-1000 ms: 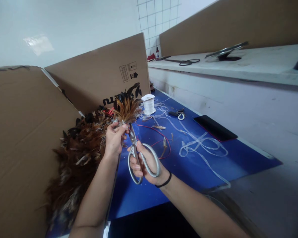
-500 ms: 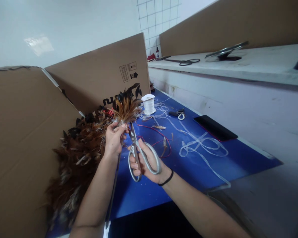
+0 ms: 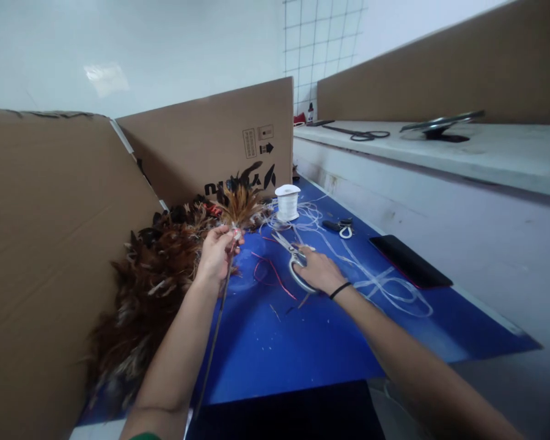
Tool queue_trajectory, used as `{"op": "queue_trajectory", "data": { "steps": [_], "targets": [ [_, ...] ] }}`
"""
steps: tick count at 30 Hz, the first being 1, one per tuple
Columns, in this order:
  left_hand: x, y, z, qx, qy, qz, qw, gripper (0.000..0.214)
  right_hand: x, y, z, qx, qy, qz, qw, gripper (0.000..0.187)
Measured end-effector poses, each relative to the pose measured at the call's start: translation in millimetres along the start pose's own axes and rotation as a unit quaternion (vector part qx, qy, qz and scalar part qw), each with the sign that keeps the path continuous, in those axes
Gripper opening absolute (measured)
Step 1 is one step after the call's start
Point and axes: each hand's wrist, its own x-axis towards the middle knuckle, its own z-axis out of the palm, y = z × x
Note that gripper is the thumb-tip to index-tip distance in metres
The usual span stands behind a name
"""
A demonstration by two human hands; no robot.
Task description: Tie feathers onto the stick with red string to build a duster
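Observation:
My left hand (image 3: pixel 217 253) pinches the bound base of a bunch of brown feathers (image 3: pixel 241 206), which fans upward from the fingertips. A long thin rod (image 3: pixel 217 333) runs down from that grip towards me. To the right, my right hand (image 3: pixel 318 269) is closed around the handles of silver scissors (image 3: pixel 284 242), low over the blue table (image 3: pixel 275 360) or on it; contact with the surface is hard to tell. Their blades point away and to the left, slightly apart. Red cord (image 3: pixel 275 275) lies between the two hands.
A heap of brown feathers (image 3: pixel 156 293) lies along the left, against cardboard (image 3: pixel 50 244). Beyond my hands stand a white spool (image 3: pixel 287 203) and loose clear ribbon (image 3: pixel 406 292). Black-handled cutters (image 3: pixel 337 227) and a dark phone (image 3: pixel 410 261) lie right. A raised white ledge (image 3: pixel 499 146) borders the table.
My right hand has carried the scissors away from the feather base, to the right and down towards the table. My left hand keeps its pinch on the feathers. The whole view has shifted slightly.

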Motion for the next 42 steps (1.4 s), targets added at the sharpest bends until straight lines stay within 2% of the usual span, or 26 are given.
{"op": "queue_trajectory", "data": {
  "steps": [5,12,19,24,27,29,30,31,33,34,36,39,42],
  "targets": [
    [1,-3,-3.1,-0.001,0.008,-0.013,1.0,0.044,18,17,8,-0.075,0.03,0.004,0.997,0.05],
    [6,-9,-4.7,-0.056,-0.006,-0.005,0.998,0.045,25,26,14,-0.113,0.024,-0.018,0.993,0.05],
    [0,-6,-0.2,-0.044,0.075,-0.003,0.996,0.058,24,25,16,-0.156,0.035,-0.052,0.986,0.04],
    [1,-8,0.1,-0.034,0.117,0.035,0.992,0.062,19,24,11,-0.177,0.045,-0.068,0.981,0.037],
    [-3,-13,2.7,-0.02,0.116,0.061,0.991,0.064,12,7,2,-0.114,0.08,-0.091,0.986,0.033],
    [-8,-18,6.3,-0.005,0.107,0.075,0.991,0.066,6,-15,-6,0.046,0.081,-0.131,0.987,0.031],
    [-11,-20,8.6,0.004,0.101,0.081,0.992,0.065,4,-27,-9,0.169,0.052,-0.152,0.972,0.032],
    [-15,-23,11.0,0.015,0.093,0.087,0.992,0.065,1,-40,-12,0.289,0.008,-0.162,0.943,0.034],
    [-22,-27,15.3,0.044,0.083,0.096,0.991,0.061,-2,-66,-13,0.467,-0.074,-0.166,0.865,0.04],
    [-25,-29,16.8,0.061,0.082,0.103,0.989,0.059,-3,-76,-12,0.527,-0.095,-0.164,0.828,0.04],
    [-29,-32,17.7,0.098,0.08,0.122,0.984,0.055,-2,-91,-9,0.6,-0.086,-0.144,0.783,0.035],
    [-35,-34,14.6,0.14,0.052,0.139,0.979,0.058,1,-97,-3,0.652,-0.083,-0.139,0.741,0.026],
    [-40,-33,9.5,0.137,0.016,0.08,0.987,0.06,2,-92,-3,0.676,-0.109,-0.149,0.713,0.024]
  ]
}}
